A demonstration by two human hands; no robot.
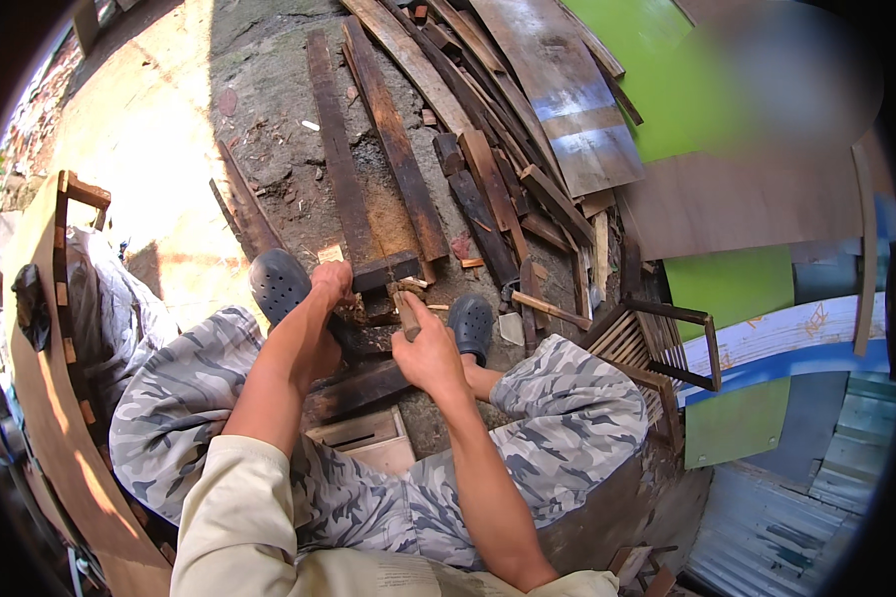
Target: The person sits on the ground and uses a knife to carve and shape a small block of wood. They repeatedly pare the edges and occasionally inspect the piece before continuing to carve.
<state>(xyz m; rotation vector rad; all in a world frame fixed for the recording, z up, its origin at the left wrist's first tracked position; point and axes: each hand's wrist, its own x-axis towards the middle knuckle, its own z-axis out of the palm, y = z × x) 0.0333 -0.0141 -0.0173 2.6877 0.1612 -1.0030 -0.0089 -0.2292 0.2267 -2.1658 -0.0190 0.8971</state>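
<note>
My left hand (335,281) is closed round the left end of a short dark wooden block (387,270), between my feet. My right hand (430,350) grips a tool with a wooden handle (406,314); its upper end lies close to the block's near side, and I cannot make out its kind. Wood chips (413,283) lie by the tool's tip. Under my hands is a thick dark timber (355,390). A dark clog (280,285) is beside my left hand, and another clog (471,324) beside my right.
Two long planks (393,139) stretch away ahead over the rough ground. A pile of scrap wood (503,189) stands to the right, with a stick-handled tool (551,309) near it. Slatted wooden frames (657,348) and green panels (732,423) are farther right. A curved board (65,428) is at left.
</note>
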